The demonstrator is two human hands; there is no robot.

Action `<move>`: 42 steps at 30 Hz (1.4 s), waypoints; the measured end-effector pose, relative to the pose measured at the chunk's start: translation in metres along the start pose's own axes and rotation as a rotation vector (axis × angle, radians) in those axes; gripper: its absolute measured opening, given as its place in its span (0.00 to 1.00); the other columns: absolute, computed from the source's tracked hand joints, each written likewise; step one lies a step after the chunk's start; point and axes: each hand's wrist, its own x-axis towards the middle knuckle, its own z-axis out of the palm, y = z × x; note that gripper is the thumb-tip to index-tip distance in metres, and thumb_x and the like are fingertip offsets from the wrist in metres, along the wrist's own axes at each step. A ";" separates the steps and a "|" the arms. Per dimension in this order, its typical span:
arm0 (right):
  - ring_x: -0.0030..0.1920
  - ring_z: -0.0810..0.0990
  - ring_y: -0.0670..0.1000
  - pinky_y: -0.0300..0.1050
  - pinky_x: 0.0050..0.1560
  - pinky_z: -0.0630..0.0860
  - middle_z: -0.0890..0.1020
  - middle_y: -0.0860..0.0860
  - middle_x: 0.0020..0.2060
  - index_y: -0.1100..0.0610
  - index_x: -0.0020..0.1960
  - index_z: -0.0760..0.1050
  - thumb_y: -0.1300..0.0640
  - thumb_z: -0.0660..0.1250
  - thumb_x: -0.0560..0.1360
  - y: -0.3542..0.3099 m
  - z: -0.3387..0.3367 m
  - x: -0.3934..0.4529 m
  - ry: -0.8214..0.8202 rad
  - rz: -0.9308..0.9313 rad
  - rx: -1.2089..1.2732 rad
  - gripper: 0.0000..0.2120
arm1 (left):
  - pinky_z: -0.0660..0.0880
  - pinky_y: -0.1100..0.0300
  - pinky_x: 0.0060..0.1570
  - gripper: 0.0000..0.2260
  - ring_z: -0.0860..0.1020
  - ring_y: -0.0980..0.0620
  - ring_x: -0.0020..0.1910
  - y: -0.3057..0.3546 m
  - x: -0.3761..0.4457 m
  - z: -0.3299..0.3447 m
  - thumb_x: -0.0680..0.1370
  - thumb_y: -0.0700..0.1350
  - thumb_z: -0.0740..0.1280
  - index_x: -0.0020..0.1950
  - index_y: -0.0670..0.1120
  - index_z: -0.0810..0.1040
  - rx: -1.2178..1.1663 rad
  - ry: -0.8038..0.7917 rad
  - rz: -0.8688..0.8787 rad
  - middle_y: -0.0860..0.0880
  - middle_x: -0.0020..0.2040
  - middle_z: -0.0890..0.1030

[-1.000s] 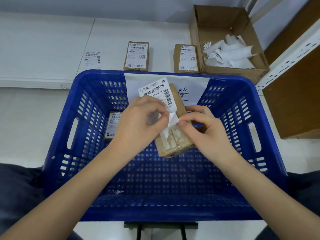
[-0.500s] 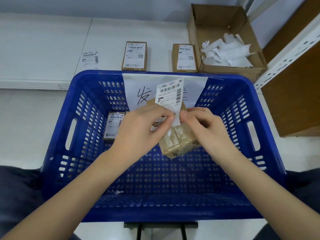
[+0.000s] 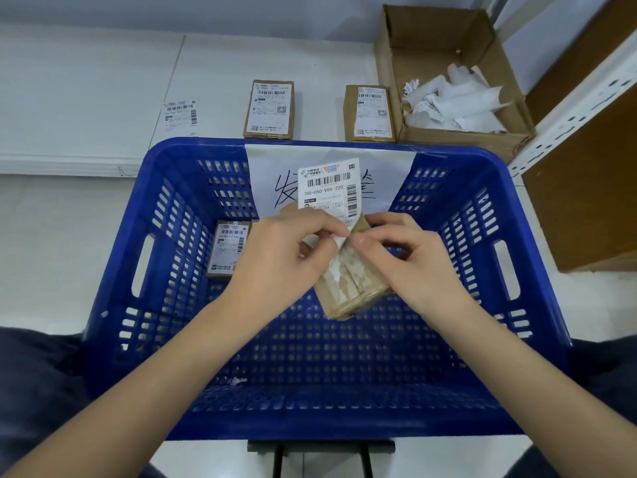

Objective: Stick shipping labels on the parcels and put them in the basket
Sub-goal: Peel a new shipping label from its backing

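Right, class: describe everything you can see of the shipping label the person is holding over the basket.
The shipping label is a white paper slip printed with barcodes, a logo and the code 050-050 V05-220. It stands roughly upright above the brown parcel, over the blue basket, its lower part hidden behind the hands. The left hand and right hand pinch its lower edge, where a white corner curls away, seemingly backing being peeled. It is not yet stuck flat on the parcel.
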 end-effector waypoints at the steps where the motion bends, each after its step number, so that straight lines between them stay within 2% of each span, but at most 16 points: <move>1: 0.54 0.76 0.37 0.31 0.52 0.71 0.78 0.43 0.52 0.46 0.38 0.82 0.47 0.71 0.68 -0.001 0.001 0.000 0.011 -0.005 0.011 0.04 | 0.75 0.69 0.38 0.08 0.80 0.59 0.44 0.001 0.000 0.000 0.74 0.40 0.65 0.46 0.50 0.83 0.005 -0.011 0.002 0.58 0.41 0.82; 4: 0.53 0.77 0.37 0.31 0.52 0.72 0.78 0.44 0.52 0.47 0.38 0.83 0.42 0.68 0.66 -0.001 0.001 0.000 0.019 -0.016 0.001 0.10 | 0.78 0.64 0.40 0.07 0.80 0.58 0.46 0.002 -0.001 0.001 0.73 0.42 0.66 0.47 0.49 0.83 0.007 -0.026 -0.014 0.57 0.43 0.82; 7: 0.52 0.77 0.37 0.29 0.51 0.71 0.78 0.45 0.51 0.49 0.38 0.83 0.51 0.72 0.70 0.000 0.000 0.001 0.000 -0.002 -0.005 0.03 | 0.78 0.64 0.40 0.07 0.81 0.57 0.45 0.002 -0.002 0.001 0.73 0.44 0.65 0.47 0.51 0.82 0.017 -0.039 -0.041 0.57 0.43 0.83; 13: 0.53 0.77 0.41 0.43 0.59 0.74 0.78 0.44 0.53 0.49 0.38 0.83 0.57 0.73 0.70 0.000 -0.001 0.002 -0.006 0.020 -0.009 0.04 | 0.76 0.68 0.40 0.07 0.80 0.60 0.46 0.002 0.000 -0.001 0.73 0.45 0.64 0.47 0.52 0.81 -0.012 -0.042 -0.028 0.57 0.43 0.82; 17: 0.55 0.77 0.41 0.46 0.61 0.73 0.77 0.43 0.53 0.48 0.37 0.82 0.58 0.73 0.71 0.000 0.000 0.002 0.012 0.020 -0.026 0.07 | 0.72 0.73 0.38 0.12 0.79 0.58 0.43 0.000 0.001 -0.001 0.71 0.49 0.59 0.43 0.53 0.82 0.001 -0.026 -0.020 0.57 0.43 0.82; 21: 0.58 0.75 0.41 0.44 0.62 0.72 0.76 0.44 0.55 0.47 0.36 0.82 0.58 0.73 0.71 0.000 0.001 0.000 0.007 0.006 -0.051 0.08 | 0.77 0.66 0.37 0.11 0.80 0.58 0.41 0.003 0.001 -0.004 0.68 0.54 0.60 0.39 0.53 0.82 -0.015 -0.023 -0.080 0.58 0.38 0.81; 24: 0.58 0.74 0.39 0.39 0.61 0.71 0.76 0.45 0.55 0.48 0.36 0.82 0.59 0.73 0.70 0.002 0.001 -0.001 -0.001 -0.008 -0.062 0.07 | 0.78 0.57 0.35 0.09 0.80 0.53 0.36 0.006 0.000 -0.004 0.68 0.58 0.67 0.36 0.54 0.80 -0.020 0.004 -0.178 0.57 0.37 0.81; 25: 0.57 0.74 0.37 0.35 0.60 0.71 0.76 0.45 0.55 0.49 0.36 0.82 0.59 0.73 0.70 0.002 0.001 -0.001 -0.005 -0.012 -0.063 0.07 | 0.77 0.56 0.32 0.09 0.79 0.52 0.34 0.006 0.001 -0.003 0.70 0.56 0.70 0.36 0.52 0.81 -0.032 0.016 -0.217 0.56 0.37 0.81; 28: 0.55 0.73 0.34 0.28 0.56 0.68 0.75 0.43 0.54 0.50 0.37 0.82 0.59 0.73 0.70 0.003 0.001 -0.002 -0.027 -0.031 -0.088 0.06 | 0.74 0.65 0.29 0.08 0.78 0.53 0.30 0.002 0.004 -0.004 0.70 0.45 0.76 0.33 0.46 0.80 -0.099 0.050 -0.319 0.53 0.34 0.81; 31: 0.56 0.72 0.34 0.28 0.56 0.68 0.74 0.42 0.54 0.49 0.36 0.82 0.59 0.74 0.70 0.004 0.002 -0.003 -0.043 -0.046 -0.104 0.07 | 0.74 0.61 0.32 0.12 0.78 0.50 0.32 -0.001 0.006 -0.005 0.67 0.44 0.78 0.32 0.46 0.76 -0.089 0.087 -0.369 0.46 0.33 0.82; 34: 0.57 0.72 0.35 0.26 0.55 0.68 0.74 0.42 0.55 0.49 0.36 0.82 0.59 0.74 0.70 0.004 0.002 -0.002 -0.043 -0.055 -0.127 0.07 | 0.74 0.66 0.35 0.14 0.77 0.60 0.30 -0.001 0.007 -0.006 0.67 0.41 0.79 0.37 0.47 0.73 -0.140 0.077 -0.391 0.52 0.32 0.81; 36: 0.58 0.72 0.36 0.28 0.56 0.68 0.74 0.42 0.55 0.49 0.36 0.82 0.59 0.74 0.70 0.004 0.002 -0.002 -0.034 -0.053 -0.125 0.06 | 0.73 0.70 0.36 0.11 0.77 0.63 0.31 0.000 0.007 -0.006 0.68 0.41 0.78 0.41 0.50 0.77 -0.152 0.027 -0.379 0.52 0.32 0.82; 38: 0.59 0.72 0.38 0.33 0.59 0.68 0.75 0.43 0.55 0.48 0.36 0.82 0.57 0.73 0.71 0.003 0.002 -0.002 -0.016 -0.043 -0.114 0.06 | 0.72 0.71 0.35 0.07 0.77 0.62 0.32 0.000 0.007 -0.006 0.70 0.42 0.76 0.41 0.50 0.80 -0.136 -0.003 -0.353 0.52 0.34 0.82; 42: 0.60 0.73 0.39 0.40 0.63 0.69 0.75 0.43 0.55 0.44 0.34 0.80 0.51 0.72 0.70 -0.001 0.001 0.000 0.033 -0.028 -0.097 0.07 | 0.75 0.67 0.36 0.06 0.78 0.60 0.34 -0.001 0.006 -0.004 0.70 0.41 0.76 0.38 0.50 0.81 -0.124 -0.028 -0.310 0.54 0.35 0.82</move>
